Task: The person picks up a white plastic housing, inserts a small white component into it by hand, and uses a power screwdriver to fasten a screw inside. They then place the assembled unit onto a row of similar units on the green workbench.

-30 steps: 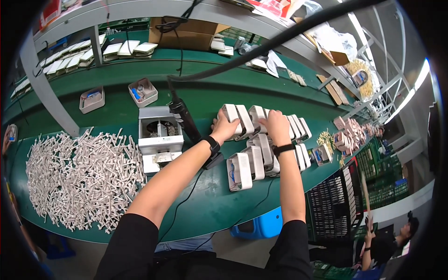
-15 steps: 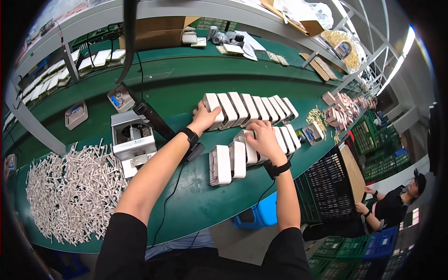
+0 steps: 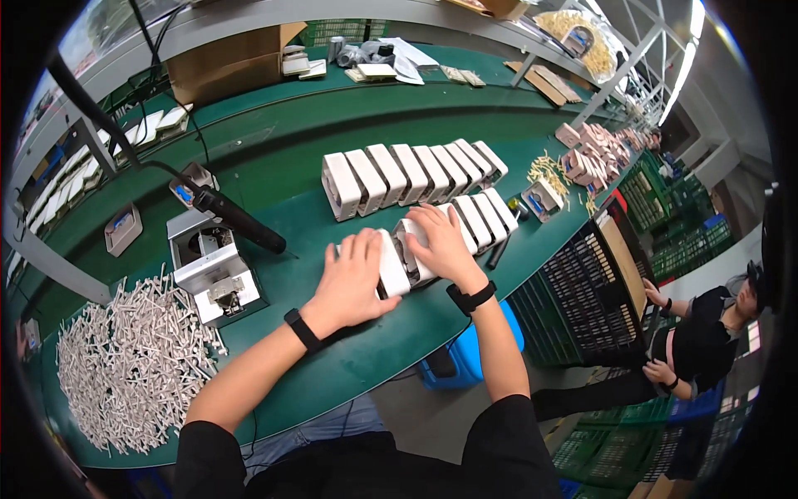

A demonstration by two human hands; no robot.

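While my left hand (image 3: pixel 349 287) and right hand (image 3: pixel 445 247) are covering white housings (image 3: pixel 393 264), grip unclear, I am fearing uneven pushing could topple them.

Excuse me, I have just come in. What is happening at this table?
A person has both hands on the nearer row of white housings: the left hand at its left end, the right hand further along. Another row of white housings stands behind. To the left are a black corded tool and a pile of small pale pieces.
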